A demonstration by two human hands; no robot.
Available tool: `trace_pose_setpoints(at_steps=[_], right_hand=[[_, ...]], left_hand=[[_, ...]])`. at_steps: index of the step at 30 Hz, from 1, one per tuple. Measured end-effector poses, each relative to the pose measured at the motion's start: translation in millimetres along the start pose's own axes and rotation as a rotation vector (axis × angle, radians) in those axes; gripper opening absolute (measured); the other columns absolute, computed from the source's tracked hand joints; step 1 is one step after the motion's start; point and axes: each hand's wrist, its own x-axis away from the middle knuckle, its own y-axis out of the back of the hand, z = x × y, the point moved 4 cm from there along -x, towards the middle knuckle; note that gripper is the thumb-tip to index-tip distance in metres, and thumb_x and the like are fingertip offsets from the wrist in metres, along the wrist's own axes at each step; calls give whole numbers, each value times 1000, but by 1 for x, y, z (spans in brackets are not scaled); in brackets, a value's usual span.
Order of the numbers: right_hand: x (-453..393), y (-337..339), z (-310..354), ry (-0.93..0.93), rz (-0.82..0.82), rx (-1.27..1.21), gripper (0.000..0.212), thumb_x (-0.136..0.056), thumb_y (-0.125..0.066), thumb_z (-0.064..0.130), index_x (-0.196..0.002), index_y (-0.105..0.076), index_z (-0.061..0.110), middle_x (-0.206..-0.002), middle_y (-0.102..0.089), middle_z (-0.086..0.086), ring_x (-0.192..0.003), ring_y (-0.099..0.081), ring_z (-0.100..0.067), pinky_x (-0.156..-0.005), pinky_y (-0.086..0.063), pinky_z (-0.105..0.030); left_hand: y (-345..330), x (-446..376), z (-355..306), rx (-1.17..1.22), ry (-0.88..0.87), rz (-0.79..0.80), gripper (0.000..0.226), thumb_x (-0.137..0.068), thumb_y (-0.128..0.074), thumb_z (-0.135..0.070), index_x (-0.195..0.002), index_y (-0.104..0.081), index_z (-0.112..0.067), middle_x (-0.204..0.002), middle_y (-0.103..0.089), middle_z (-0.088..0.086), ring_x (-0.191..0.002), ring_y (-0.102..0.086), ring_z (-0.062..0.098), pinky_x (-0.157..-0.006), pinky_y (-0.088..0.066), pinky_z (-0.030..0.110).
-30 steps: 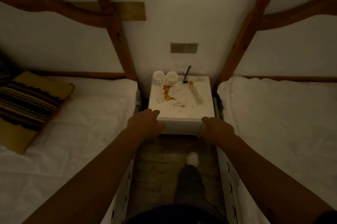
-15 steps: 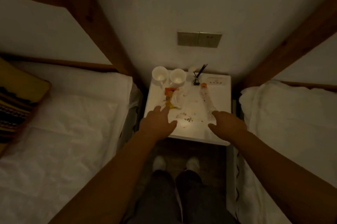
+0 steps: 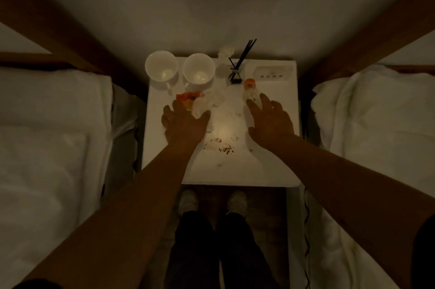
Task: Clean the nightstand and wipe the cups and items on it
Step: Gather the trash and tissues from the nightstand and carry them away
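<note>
I stand at the white nightstand [image 3: 235, 171] in dim light, both arms stretched out over its top. My left hand [image 3: 184, 125] hangs over the left half with fingers spread and loose, holding nothing; its fingertips reach the orange wrapper [image 3: 187, 99] and the crumpled clear plastic [image 3: 207, 102] lying beside it, though I cannot tell whether they touch. My right hand [image 3: 270, 121] is spread the same way over the right half, palm down, gripping nothing; its fingers lie over the lower part of a clear plastic bottle with an orange cap [image 3: 250, 87], which rests on its side with the cap pointing toward the wall. Whether the fingers press on the bottle or only hover over it, I cannot tell.

At the back left of the top stand two white cups, the left cup [image 3: 161, 69] and the right cup [image 3: 199, 72], upright, side by side, handles toward me. To their right are a reed diffuser with dark sticks [image 3: 237, 69] and a white piece of crumpled tissue [image 3: 226, 52] near the wall. A white power strip [image 3: 274, 73] lies at the back right corner. Brown crumbs [image 3: 221, 146] are scattered on the surface between my hands. White beds flank the nightstand, the left bed [image 3: 58, 135] and the right bed [image 3: 376, 123]
</note>
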Motion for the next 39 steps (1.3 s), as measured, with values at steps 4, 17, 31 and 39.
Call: trace_pose_setpoints(at_steps=[4, 17, 31, 39], right_hand=[[-14, -20, -2, -80, 60, -91, 79, -88, -57, 36, -149, -6, 36, -158, -5, -9, -126, -34, -37, -97, -39, -49], [-11, -38, -3, -57, -38, -172, 77, -78, -61, 14, -138, -20, 38, -146, -15, -9, -104, -48, -35, -72, -49, -46], [70, 39, 42, -24, -62, -439, 74, -85, -55, 8, -147, -26, 37, -158, -13, -8, -124, -42, -34, -92, -48, -48], [134, 158, 125, 186, -271, -428, 83, -78, -65, 8, -140, -23, 45, -152, -22, -3, -116, -52, -29, -69, -51, -32]], left_hand=[[-23, -13, -6, 51, -8, -102, 105, -69, -72, -61, -146, -13, -22, -142, -34, 15, -133, -30, 38, -102, -35, 59], [-38, -29, -4, -22, -194, -14, 46, -87, -58, -34, -128, -36, -35, -109, -53, 7, -93, -56, 25, -68, -49, 38], [63, 34, -5, 562, -412, 179, 36, -92, -58, -2, -114, -53, -29, -112, -62, -12, -106, -60, 7, -96, -47, 26], [195, 94, 8, 598, -335, 64, 31, -95, -56, -13, -114, -52, -37, -108, -58, -14, -88, -56, -10, -73, -43, 8]])
